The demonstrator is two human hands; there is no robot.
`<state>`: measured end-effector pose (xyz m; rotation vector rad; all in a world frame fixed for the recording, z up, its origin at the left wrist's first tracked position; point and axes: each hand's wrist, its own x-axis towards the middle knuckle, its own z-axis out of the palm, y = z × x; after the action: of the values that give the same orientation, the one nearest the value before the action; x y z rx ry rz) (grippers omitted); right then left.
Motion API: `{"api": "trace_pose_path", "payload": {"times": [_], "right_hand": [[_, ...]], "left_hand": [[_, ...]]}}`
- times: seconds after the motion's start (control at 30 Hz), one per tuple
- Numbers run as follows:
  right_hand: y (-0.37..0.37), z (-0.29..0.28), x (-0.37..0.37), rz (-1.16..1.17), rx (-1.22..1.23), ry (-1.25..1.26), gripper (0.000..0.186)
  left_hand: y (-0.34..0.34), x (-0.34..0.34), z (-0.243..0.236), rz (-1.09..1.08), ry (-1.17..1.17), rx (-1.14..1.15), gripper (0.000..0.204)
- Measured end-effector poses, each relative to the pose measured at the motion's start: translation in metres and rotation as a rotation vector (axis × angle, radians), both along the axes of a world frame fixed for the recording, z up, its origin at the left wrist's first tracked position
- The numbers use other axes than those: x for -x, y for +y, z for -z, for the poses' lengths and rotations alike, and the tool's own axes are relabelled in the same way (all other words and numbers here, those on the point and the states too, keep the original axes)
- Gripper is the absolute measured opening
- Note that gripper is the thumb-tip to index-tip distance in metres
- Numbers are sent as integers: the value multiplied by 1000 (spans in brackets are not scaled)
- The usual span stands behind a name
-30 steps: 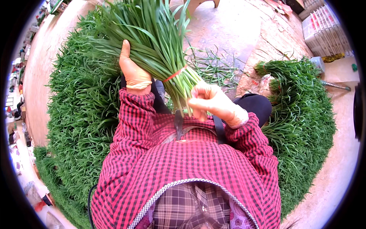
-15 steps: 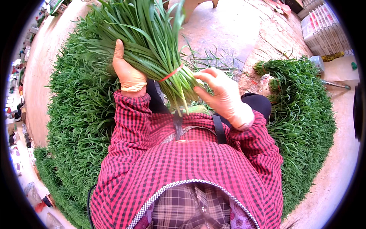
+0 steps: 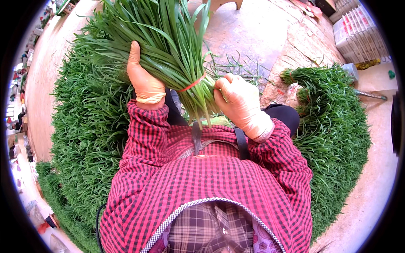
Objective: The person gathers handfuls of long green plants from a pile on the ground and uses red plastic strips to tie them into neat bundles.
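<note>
A thick bunch of garlic chives (image 3: 168, 55) is held tilted in front of me, leaves up and to the left, pale stem ends down toward my lap. A red rubber band (image 3: 192, 83) circles its stems. My left hand (image 3: 144, 82), in a thin pale glove, grips the leafy part from the left, thumb up along the leaves; its other fingers are hidden behind the bunch. My gloved right hand (image 3: 242, 103) is beside the stems, just right of the band. Its fingertips are pinched together against the stem edge; what lies between them is partly hidden.
A large heap of chives (image 3: 88, 122) spreads over the floor at my left. More chives, some in bunches (image 3: 333, 109), lie at my right. Loose leaves (image 3: 238, 65) are scattered ahead. White crates (image 3: 358, 31) are stacked at the far right, near a grey cup-like container (image 3: 351, 71).
My right hand's fingers have closed from spread to a pinch at the stems. The bunch and my left hand have shifted slightly right.
</note>
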<state>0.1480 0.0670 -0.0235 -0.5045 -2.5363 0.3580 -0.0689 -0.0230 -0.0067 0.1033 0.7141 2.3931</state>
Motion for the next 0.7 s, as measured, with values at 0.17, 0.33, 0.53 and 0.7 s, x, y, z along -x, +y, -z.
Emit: {"api": "trace_pose_path", "payload": {"times": [0.17, 0.33, 0.53, 0.7], "right_hand": [[9, -6, -24, -160, 641, -251, 10], [59, -1, -92, -149, 1105, -549, 10], [130, 8, -170, 296, 437, -700, 12], [147, 8, -175, 430, 257, -636, 37]], "left_hand": [[-8, 11, 3, -26, 5, 3, 38], [-17, 19, -5, -111, 71, 33, 37], [-21, 28, -12, -158, 82, 59, 37], [-17, 24, -25, -174, 114, 55, 37]]}}
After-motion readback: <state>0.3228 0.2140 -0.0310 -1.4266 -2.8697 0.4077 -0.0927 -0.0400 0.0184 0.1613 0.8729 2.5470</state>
